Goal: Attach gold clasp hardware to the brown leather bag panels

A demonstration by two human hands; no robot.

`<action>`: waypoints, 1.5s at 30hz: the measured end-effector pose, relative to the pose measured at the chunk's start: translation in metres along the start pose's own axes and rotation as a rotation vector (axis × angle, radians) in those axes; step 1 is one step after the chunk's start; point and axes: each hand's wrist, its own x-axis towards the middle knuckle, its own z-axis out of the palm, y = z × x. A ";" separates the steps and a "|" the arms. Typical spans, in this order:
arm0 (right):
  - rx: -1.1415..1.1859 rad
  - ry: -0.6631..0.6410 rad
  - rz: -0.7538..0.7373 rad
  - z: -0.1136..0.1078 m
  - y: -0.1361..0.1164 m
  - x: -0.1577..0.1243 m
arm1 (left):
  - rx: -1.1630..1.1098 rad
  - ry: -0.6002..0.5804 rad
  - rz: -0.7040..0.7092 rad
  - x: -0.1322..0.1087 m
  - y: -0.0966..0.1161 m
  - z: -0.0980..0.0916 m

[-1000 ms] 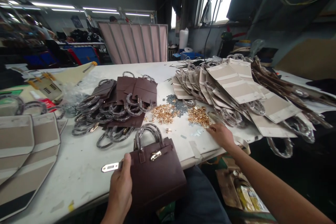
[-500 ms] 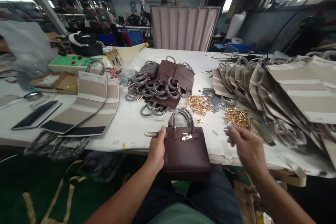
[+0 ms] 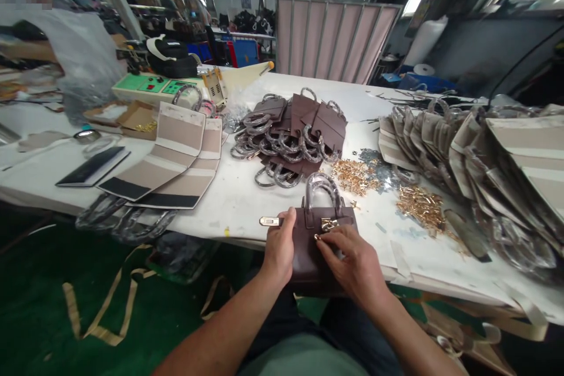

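Observation:
A dark brown handbag (image 3: 308, 264) with plastic-wrapped handles stands upright at the table's front edge, over my lap. My left hand (image 3: 280, 249) grips its left side, thumb on the front, beside a strap end with a metal plate (image 3: 268, 221) that sticks out to the left. My right hand (image 3: 352, 255) is in front of the bag, thumb and forefinger pinching a small gold-coloured metal piece (image 3: 317, 237). Just above those fingertips sits the bag's metal clasp (image 3: 328, 224), partly covered by the hand. The bag's lower right is hidden behind my right hand.
Gold-coloured fittings lie in two heaps, one farther back (image 3: 355, 176) and one nearer (image 3: 420, 207), beside grey metal bits (image 3: 374, 167). Brown bag pieces (image 3: 304, 123) are piled behind. Beige-lined panels lie left (image 3: 176, 147) and stacked right (image 3: 520, 153). A green-topped machine (image 3: 145, 87) stands back left.
My right hand has moved left from beside the near heap of fittings to the bag's front, with the small metal piece. My left hand still grips the bag. The view has turned slightly left.

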 end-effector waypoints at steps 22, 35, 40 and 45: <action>0.345 0.115 0.478 0.019 -0.025 0.007 | 0.020 -0.076 0.108 -0.019 0.008 0.011; 0.223 0.084 0.386 0.017 -0.029 0.009 | 0.192 -0.160 0.249 -0.023 0.004 0.009; 0.159 -0.012 0.263 0.008 -0.029 0.013 | 0.209 -0.152 0.251 -0.024 0.006 0.011; 0.158 -0.093 0.263 0.000 -0.033 0.020 | 0.296 -0.139 0.303 -0.029 0.006 0.012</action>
